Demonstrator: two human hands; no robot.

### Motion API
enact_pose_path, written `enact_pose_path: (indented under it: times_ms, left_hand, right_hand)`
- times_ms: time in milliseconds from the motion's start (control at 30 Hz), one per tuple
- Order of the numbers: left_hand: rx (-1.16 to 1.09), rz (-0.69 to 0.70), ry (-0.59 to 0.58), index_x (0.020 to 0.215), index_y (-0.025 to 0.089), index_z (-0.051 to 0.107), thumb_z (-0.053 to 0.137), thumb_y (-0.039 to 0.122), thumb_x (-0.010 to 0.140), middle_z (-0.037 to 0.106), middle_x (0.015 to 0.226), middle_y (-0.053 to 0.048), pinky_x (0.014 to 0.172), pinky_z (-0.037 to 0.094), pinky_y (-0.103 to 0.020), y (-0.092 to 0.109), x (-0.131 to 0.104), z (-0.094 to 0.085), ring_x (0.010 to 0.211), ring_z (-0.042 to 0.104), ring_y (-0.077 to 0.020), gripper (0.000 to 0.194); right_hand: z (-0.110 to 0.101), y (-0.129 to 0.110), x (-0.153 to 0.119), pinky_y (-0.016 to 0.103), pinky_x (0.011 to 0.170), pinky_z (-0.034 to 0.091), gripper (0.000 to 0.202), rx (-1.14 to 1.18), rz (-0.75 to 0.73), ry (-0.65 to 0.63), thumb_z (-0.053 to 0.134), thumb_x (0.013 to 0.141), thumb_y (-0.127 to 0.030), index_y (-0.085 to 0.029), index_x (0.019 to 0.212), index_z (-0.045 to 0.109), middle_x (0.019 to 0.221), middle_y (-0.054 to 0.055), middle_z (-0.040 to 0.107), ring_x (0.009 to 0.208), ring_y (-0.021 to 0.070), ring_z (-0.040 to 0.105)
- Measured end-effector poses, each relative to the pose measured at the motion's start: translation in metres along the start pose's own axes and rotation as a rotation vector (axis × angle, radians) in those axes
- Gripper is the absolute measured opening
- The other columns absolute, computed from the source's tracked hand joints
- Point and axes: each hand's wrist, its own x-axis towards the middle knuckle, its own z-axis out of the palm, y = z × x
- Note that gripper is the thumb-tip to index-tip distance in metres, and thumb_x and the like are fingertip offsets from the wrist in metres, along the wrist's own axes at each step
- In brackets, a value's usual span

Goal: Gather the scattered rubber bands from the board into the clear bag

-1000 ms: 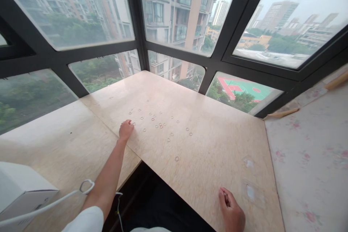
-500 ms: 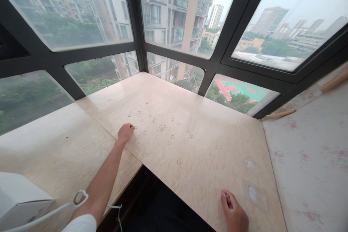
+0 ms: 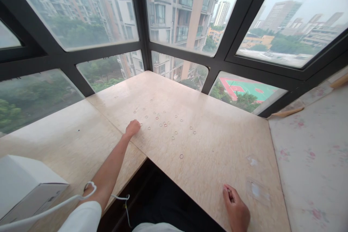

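Observation:
Several small thin rings, like little elastic bands, lie scattered across the pale marbled tabletop (image 3: 212,174). My left hand (image 3: 133,128) rests low at the left of this scatter, its fingers drawn together. A thin ring (image 3: 141,125) shows right at its fingertips; whether they pinch it is hidden. Among the others are a reddish ring (image 3: 165,125) in the middle of the group and a darker reddish ring (image 3: 181,156) nearer the front edge. My right hand (image 3: 236,206) is curled closed at the front right, away from the rings, and what it may hold cannot be made out.
Two clear plastic pieces (image 3: 257,190) (image 3: 252,160) lie to the right of my right hand. A white box (image 3: 29,185) and a white cable (image 3: 65,203) are at the lower left. Windows and a floral wall (image 3: 310,166) bound the tabletop.
The view has shifted slightly, so the scene sits a little further right. My left fingers are now a touch closer to the ring beside them. My right hand stays curled in place.

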Motion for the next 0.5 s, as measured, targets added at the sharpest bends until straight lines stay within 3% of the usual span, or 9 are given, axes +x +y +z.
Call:
enact_pose_path:
  times_ms: [267, 500]
  left_hand:
    - [0.026, 0.017, -0.051, 0.088, 0.016, 0.065, 0.049, 0.03, 0.084, 0.068, 0.102, -0.015, 0.076, 0.046, -0.031, 0.007, 0.003, -0.01, 0.096, 0.063, -0.0262, 0.022]
    - [0.018, 0.03, -0.136, 0.076, 0.013, 0.064, 0.061, 0.018, 0.068, 0.067, 0.098, -0.018, 0.078, 0.045, -0.035, 0.009, 0.016, -0.03, 0.098, 0.061, -0.03, 0.01]
  right_hand:
    - [-0.003, -0.003, 0.0, 0.029, 0.051, 0.041, 0.052, 0.023, 0.034, -0.032, 0.04, 0.073, -0.062, -0.024, 0.089, 0.071, 0.071, 0.006, 0.071, 0.062, 0.0255, 0.065]
    - [-0.001, 0.001, 0.002, 0.028, 0.049, 0.039, 0.049, 0.013, 0.034, -0.017, 0.041, 0.073, -0.059, -0.024, 0.088, 0.071, 0.069, 0.005, 0.071, 0.058, 0.0236, 0.063]
